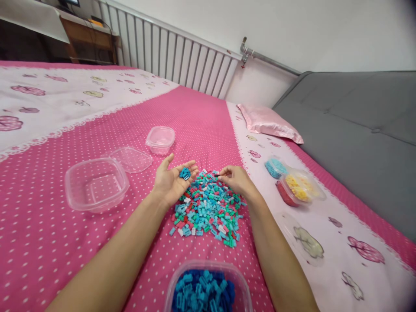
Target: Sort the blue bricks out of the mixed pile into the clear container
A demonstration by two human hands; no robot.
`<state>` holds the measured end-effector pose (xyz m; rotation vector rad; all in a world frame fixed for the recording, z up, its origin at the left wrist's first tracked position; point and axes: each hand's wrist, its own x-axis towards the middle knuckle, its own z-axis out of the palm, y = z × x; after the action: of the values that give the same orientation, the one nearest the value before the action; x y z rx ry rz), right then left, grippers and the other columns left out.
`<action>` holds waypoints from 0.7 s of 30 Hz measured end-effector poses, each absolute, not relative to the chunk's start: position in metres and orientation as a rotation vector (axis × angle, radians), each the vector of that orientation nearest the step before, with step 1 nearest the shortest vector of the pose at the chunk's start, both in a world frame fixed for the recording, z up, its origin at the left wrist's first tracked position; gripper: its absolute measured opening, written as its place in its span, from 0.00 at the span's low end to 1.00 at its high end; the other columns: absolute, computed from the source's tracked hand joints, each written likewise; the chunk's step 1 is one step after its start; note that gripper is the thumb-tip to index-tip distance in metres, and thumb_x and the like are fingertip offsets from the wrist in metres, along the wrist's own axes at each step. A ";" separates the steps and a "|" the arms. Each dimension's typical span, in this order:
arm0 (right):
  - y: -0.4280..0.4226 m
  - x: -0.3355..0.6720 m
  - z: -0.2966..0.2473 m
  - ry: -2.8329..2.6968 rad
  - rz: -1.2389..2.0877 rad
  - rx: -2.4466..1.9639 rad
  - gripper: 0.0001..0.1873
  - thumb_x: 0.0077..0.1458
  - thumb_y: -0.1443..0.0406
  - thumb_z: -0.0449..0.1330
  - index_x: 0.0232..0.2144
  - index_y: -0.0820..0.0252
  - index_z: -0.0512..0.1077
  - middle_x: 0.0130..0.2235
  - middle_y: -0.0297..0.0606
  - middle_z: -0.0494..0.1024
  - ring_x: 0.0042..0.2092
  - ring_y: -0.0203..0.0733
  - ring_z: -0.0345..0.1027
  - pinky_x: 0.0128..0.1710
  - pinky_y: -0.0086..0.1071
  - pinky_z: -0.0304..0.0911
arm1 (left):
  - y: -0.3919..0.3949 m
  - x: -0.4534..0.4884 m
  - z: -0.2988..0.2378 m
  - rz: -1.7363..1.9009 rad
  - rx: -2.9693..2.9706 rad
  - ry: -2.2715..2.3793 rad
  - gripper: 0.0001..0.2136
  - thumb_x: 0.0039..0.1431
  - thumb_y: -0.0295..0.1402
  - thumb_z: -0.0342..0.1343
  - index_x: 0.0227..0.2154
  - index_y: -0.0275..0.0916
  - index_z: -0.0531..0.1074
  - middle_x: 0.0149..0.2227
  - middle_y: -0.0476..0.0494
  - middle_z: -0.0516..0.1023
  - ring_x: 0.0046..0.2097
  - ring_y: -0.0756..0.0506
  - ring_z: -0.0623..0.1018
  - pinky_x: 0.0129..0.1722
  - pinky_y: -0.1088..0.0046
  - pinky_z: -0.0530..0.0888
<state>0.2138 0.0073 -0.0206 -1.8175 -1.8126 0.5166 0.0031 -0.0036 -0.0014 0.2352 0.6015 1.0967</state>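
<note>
My left hand (172, 180) is turned palm up, fingers extended, and carries a small cluster of blue toy bricks (185, 173) on the fingers. Across from it, my right hand (236, 178) is closed in a pinch on a small dark piece (216, 175), too small to name surely. Both hands are at the far part of a loose pile of toy bricks (208, 208) in light blue, green, pink, red and white. Nearest to me is a clear plastic tub (244, 289) with many blue bricks (203, 291) inside.
On the left lie an open clear tub (73, 190), a clear lid (131, 159) and a smaller tub (160, 138). To the right are tubs of light blue (275, 167), yellow (297, 187) and red bricks (286, 194), beside another lid (289, 229). A pillow (269, 123) lies beyond.
</note>
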 end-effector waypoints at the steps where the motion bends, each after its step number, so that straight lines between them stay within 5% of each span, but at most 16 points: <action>1: 0.007 0.216 -0.019 -1.771 0.449 -1.866 0.04 0.46 0.66 0.61 0.27 0.61 0.73 0.27 0.34 0.76 0.30 0.37 0.69 0.31 0.27 0.60 | -0.003 0.003 -0.002 1.097 0.230 0.599 0.26 0.61 0.42 0.41 0.48 0.21 0.67 0.33 0.30 0.75 0.33 0.43 0.77 0.30 0.71 0.77; 6: 0.009 0.214 -0.020 -1.694 0.085 -1.969 0.11 0.48 0.67 0.61 0.38 0.60 0.73 0.38 0.37 0.77 0.36 0.39 0.69 0.38 0.31 0.61 | -0.003 0.003 -0.003 1.097 0.235 0.592 0.25 0.61 0.42 0.41 0.47 0.21 0.67 0.32 0.30 0.75 0.32 0.43 0.77 0.29 0.71 0.77; 21: 0.013 0.203 -0.037 -2.258 0.244 -1.788 0.10 0.51 0.68 0.60 0.38 0.57 0.75 0.37 0.38 0.76 0.40 0.39 0.67 0.42 0.30 0.58 | -0.003 0.003 -0.003 1.102 0.287 0.601 0.27 0.61 0.43 0.40 0.49 0.18 0.64 0.31 0.30 0.74 0.32 0.43 0.77 0.30 0.72 0.77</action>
<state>0.2028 0.0129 -0.0371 -1.7881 -2.2579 0.2442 0.0030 -0.0032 -0.0031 0.2874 0.6015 1.1024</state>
